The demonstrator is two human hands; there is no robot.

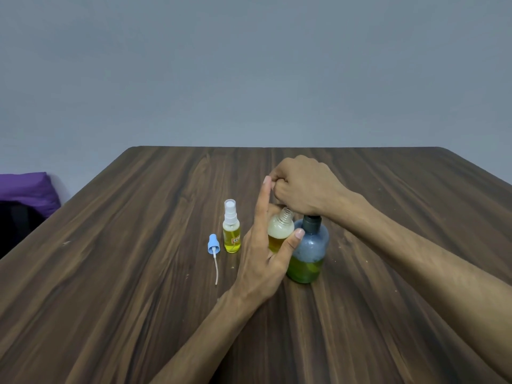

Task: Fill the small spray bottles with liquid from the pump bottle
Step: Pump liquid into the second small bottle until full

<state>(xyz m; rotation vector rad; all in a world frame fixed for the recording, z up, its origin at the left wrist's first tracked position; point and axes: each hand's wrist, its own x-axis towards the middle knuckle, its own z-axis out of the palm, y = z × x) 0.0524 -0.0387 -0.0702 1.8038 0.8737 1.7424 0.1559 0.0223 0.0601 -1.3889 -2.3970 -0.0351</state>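
My left hand (260, 256) holds an uncapped small spray bottle (280, 231), part full of yellow liquid with foam on top, tilted against the pump bottle. The pump bottle (309, 253) is bluish and translucent, with green liquid in its lower part and a dark collar. My right hand (302, 187) is closed in a fist over the pump head, which is hidden under it. A second small spray bottle (231, 227), capped and holding yellow liquid, stands upright to the left. A blue spray cap (213, 246) with its white dip tube lies on the table beside it.
Everything sits on a dark wooden table (138, 273), whose far edge meets a grey wall. A purple cushion (26, 189) and something dark lie beyond the table's left edge.
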